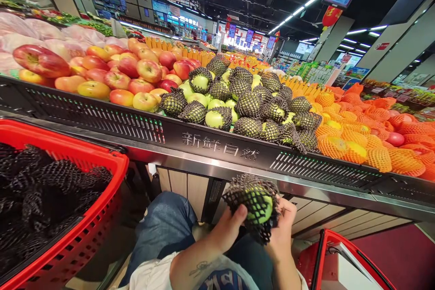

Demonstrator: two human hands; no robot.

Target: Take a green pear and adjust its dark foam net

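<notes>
A green apple (263, 208) sheathed in a black foam net (249, 190) is gripped between both hands, below the front edge of the display stand (210, 145). The left hand (226, 231) is closed on the near side, thumb pressed on the net; the right hand (282, 231) is curled around the far side. Netted green apples (251, 104) are heaped at the stand's middle, red apples (115, 74) toward its left end. A red basket (102, 217) of black nets is placed at the left.
</notes>
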